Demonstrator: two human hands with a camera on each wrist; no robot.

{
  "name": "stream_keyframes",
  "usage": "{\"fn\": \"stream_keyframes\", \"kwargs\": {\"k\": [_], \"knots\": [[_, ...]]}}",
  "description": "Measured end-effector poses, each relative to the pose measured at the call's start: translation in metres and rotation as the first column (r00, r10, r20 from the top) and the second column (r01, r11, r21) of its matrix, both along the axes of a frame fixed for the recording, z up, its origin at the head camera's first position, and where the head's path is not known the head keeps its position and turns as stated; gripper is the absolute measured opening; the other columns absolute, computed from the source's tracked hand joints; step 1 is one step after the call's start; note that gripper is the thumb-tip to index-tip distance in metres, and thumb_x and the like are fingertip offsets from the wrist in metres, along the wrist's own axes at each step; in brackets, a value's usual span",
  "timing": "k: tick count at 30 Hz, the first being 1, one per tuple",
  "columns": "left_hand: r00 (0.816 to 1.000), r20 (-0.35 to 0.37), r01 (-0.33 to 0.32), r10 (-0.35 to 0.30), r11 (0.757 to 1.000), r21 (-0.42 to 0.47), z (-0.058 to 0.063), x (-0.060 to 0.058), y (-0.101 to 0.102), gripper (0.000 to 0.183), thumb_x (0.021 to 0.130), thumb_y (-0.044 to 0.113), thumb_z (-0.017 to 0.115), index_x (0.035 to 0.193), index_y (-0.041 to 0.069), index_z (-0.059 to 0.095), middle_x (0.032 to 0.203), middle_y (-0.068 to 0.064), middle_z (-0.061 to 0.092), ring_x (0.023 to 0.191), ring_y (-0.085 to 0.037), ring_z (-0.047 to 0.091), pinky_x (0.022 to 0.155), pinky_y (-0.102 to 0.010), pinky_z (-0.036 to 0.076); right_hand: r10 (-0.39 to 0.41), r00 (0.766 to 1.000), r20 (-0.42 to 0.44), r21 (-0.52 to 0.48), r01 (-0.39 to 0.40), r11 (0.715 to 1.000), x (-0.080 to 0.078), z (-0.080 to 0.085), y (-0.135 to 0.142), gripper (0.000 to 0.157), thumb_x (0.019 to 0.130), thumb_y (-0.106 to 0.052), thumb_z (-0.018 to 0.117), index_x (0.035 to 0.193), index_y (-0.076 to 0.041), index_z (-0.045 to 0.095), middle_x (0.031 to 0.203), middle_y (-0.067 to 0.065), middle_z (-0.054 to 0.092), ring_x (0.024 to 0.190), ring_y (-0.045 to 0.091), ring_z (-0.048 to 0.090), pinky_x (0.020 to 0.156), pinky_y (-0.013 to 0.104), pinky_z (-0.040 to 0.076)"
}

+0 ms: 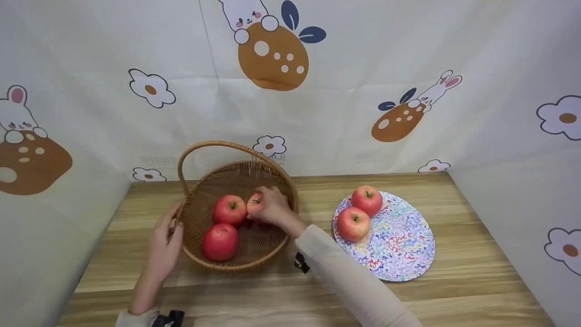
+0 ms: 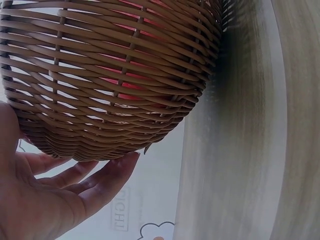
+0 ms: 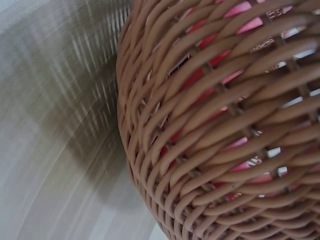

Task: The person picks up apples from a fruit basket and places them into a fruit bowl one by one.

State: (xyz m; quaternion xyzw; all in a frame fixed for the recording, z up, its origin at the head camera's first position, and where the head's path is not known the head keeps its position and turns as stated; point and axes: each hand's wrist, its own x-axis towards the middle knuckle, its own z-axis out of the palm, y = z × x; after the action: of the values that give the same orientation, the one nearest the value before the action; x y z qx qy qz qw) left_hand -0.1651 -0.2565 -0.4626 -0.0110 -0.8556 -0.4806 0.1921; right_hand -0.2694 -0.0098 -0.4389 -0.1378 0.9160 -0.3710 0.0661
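Note:
A brown wicker basket [image 1: 236,268] with a tall arched handle stands on the wooden table. My right hand [image 1: 274,209] reaches inside it and grips a pale red apple [image 1: 254,203], partly hidden by the fingers. Beside that fruit lie two more red apples, one with its stem up [image 1: 230,210] and a darker one [image 1: 220,242] nearer the front. At the basket's left side, my left hand [image 1: 164,245] rests its extended fingers [image 2: 107,182] against the outer wicker wall. In the right wrist view, the basket wall hides the right hand, and red fruit shows through the weave.
To the basket's right lies a round plate [image 1: 404,245] with a multicoloured speckled pattern. Two apples, a rear one [image 1: 367,200] and a front one [image 1: 353,224], sit at its left side. Cloth walls [image 1: 336,113] printed with rabbits and flowers enclose the table [image 1: 467,254].

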Motion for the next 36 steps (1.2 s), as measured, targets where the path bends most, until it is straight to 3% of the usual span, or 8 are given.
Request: {"fn": "stream_keyframes", "kwargs": {"k": [10, 21, 28, 33, 36], "knots": [[0.999, -0.035, 0.013, -0.012, 1.0, 0.015, -0.003, -0.001, 0.0, 0.047, 0.103, -0.005, 0.047, 0.15, -0.011, 0.05, 0.137, -0.036, 0.057, 0.109, -0.05, 0.067, 0.079, -0.01, 0.05, 0.007, 1.0, -0.007, 0.016, -0.007, 1.0, 0.002, 0.0, 0.001, 0.062, 0.079, -0.019, 0.092, 0.131, -0.002, 0.063, 0.131, 0.023, 0.063, 0.121, 0.046, 0.057, 0.105, 0.055, 0.048], [0.998, -0.061, 0.006, -0.007, 1.0, -0.004, -0.002, -0.002, 0.001, 0.047, 0.102, -0.006, 0.048, 0.149, -0.012, 0.05, 0.136, -0.036, 0.058, 0.115, -0.049, 0.063, 0.084, -0.008, 0.046, 0.006, 1.0, 0.011, -0.012, -0.006, 1.0, -0.001, -0.003, 0.003, 0.064, 0.079, -0.017, 0.093, 0.133, -0.001, 0.064, 0.132, 0.022, 0.063, 0.123, 0.044, 0.055, 0.108, 0.056, 0.045], [0.998, -0.054, 0.016, -0.015, 1.0, 0.009, -0.002, 0.0, 0.001, 0.048, 0.102, -0.006, 0.046, 0.149, -0.012, 0.05, 0.141, -0.035, 0.056, 0.118, -0.047, 0.061, 0.087, -0.005, 0.045, -0.012, 0.999, -0.048, -0.036, 0.01, 0.999, 0.0, -0.009, 0.003, 0.063, 0.078, -0.018, 0.092, 0.132, 0.001, 0.065, 0.13, 0.02, 0.066, 0.124, 0.037, 0.058, 0.112, 0.057, 0.039], [0.998, -0.059, 0.014, -0.013, 1.0, 0.022, -0.004, -0.002, -0.001, 0.048, 0.101, -0.007, 0.046, 0.149, -0.012, 0.05, 0.142, -0.037, 0.055, 0.114, -0.048, 0.064, 0.084, -0.006, 0.047, -0.048, 0.996, -0.072, -0.084, 0.042, 0.996, 0.001, -0.009, 0.001, 0.067, 0.077, -0.017, 0.093, 0.135, 0.0, 0.064, 0.134, 0.021, 0.062, 0.127, 0.038, 0.055, 0.114, 0.058, 0.036], [0.999, -0.05, 0.019, -0.018, 1.0, 0.024, -0.004, -0.003, -0.001, 0.048, 0.102, -0.007, 0.047, 0.149, -0.013, 0.049, 0.142, -0.038, 0.054, 0.11, -0.047, 0.067, 0.081, -0.008, 0.049, -0.063, 0.996, -0.056, -0.139, 0.055, 0.989, 0.006, -0.001, 0.003, 0.069, 0.077, -0.014, 0.093, 0.136, 0.001, 0.062, 0.136, 0.024, 0.058, 0.126, 0.044, 0.054, 0.11, 0.057, 0.04]]}}
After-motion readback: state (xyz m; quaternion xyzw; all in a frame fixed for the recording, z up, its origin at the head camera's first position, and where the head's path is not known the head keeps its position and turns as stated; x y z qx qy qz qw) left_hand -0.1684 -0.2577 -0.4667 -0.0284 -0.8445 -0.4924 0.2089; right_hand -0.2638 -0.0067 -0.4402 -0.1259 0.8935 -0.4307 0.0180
